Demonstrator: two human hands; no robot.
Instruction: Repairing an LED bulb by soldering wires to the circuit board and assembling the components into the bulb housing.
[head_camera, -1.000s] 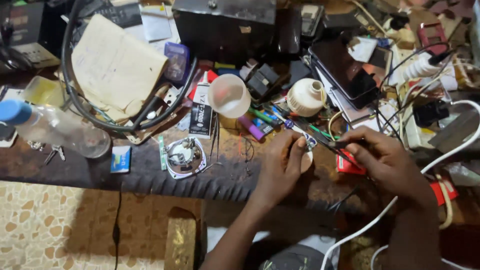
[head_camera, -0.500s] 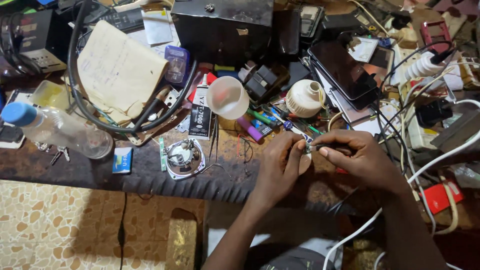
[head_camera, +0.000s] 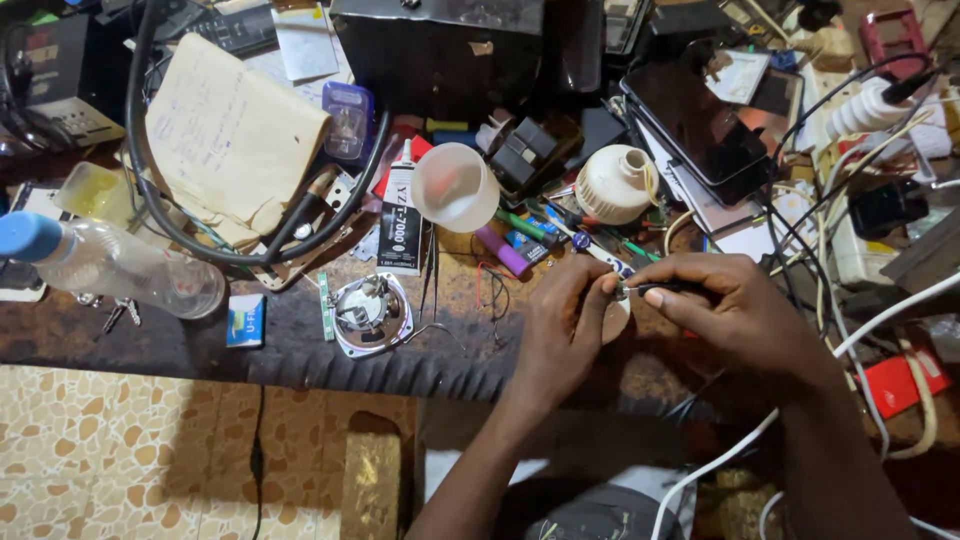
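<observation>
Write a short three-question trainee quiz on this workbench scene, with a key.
1. True or false: the right hand holds a slim dark tool whose tip meets the left hand.
2. Which lies at the far left of the workbench? A) clear plastic bottle B) white bulb housing C) dark phone
3. Fill in: the left hand pinches a small round ____ disc.

Key
1. True
2. A: the clear plastic bottle; the white bulb housing and dark phone lie right of centre.
3. White
</observation>
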